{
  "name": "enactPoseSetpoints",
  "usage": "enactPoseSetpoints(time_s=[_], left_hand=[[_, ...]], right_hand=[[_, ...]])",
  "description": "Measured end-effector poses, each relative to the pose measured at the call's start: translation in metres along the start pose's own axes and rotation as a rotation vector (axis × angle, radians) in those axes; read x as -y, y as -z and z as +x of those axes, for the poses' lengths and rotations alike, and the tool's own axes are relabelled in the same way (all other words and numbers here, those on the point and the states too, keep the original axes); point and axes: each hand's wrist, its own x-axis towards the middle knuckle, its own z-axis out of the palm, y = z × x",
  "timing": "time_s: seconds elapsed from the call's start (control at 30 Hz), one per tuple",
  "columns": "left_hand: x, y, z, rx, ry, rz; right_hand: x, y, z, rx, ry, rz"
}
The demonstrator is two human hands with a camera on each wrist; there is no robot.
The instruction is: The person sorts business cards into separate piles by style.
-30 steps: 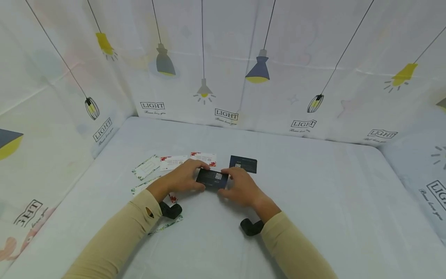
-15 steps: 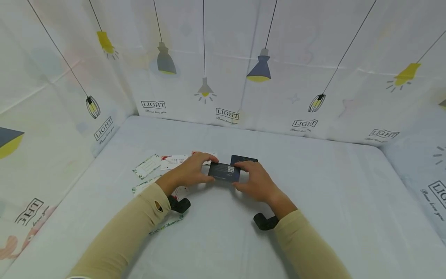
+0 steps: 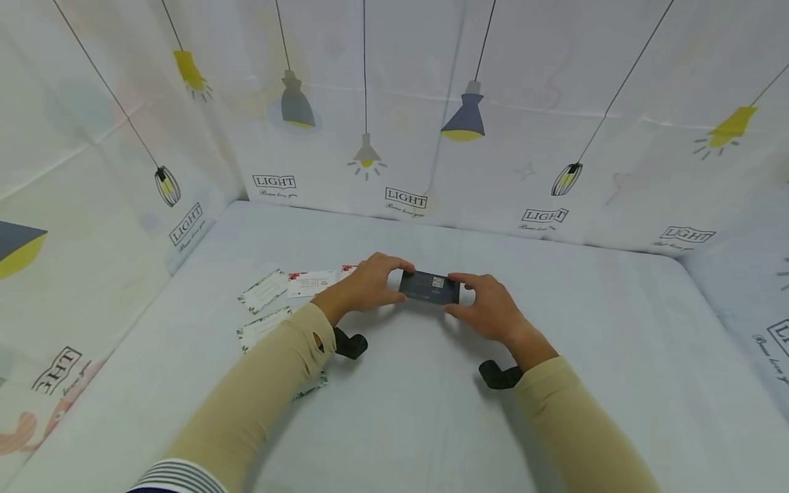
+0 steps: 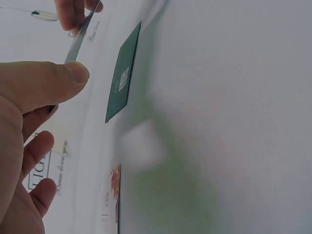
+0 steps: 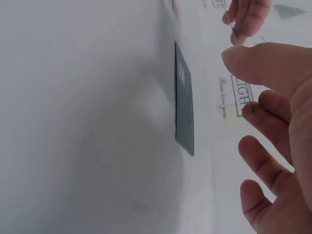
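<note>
A dark business card [image 3: 419,286] with a white QR code is held level between both hands, above the table. My left hand [image 3: 372,282] pinches its left end between thumb and fingers. At the other end, my right hand [image 3: 490,305] pinches it the same way. Both wrist views show the held card nearly edge-on. Beneath it on the table lies a second dark card with a QR code, seen in the left wrist view as a dark card [image 4: 123,73] and hidden in the head view behind the held one.
To the left lie white cards with red flowers [image 3: 311,283] and white cards with green leaf borders [image 3: 263,291]. Another leaf-bordered card [image 3: 313,387] is partly covered by the left sleeve. A lamp-printed cloth [image 3: 407,157] hangs behind the white table [image 3: 616,356].
Both hands have carried the dark card to the right and farther back. It now covers the other dark card in the head view.
</note>
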Motion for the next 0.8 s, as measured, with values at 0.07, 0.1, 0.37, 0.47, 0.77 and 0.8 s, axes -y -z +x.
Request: enactPoseSetpoints(time_s=[0.07,0.1,0.37,0.47,0.77,0.8], left_hand=[[-0.001,-0.002,0.005,0.003,0.014,0.013],[0.000,-0.004,0.007,0.006,0.019,0.023],[-0.002,-0.017,0.022,0.001,0.056,0.065],[-0.002,-0.023,0.027,-0.004,0.065,0.061],[-0.001,-0.037,0.037,-0.014,0.112,0.123],[0.000,-0.038,0.037,-0.014,0.116,0.131]], right_hand=[[-0.003,0.001,0.001,0.008,-0.011,-0.005],[-0.005,0.001,0.001,0.010,-0.017,-0.007],[-0.014,0.001,0.005,0.001,-0.053,0.006],[-0.018,0.000,0.006,0.002,-0.065,0.015],[-0.026,-0.006,0.011,0.040,-0.121,0.043],[-0.027,-0.007,0.013,0.042,-0.127,0.041]])
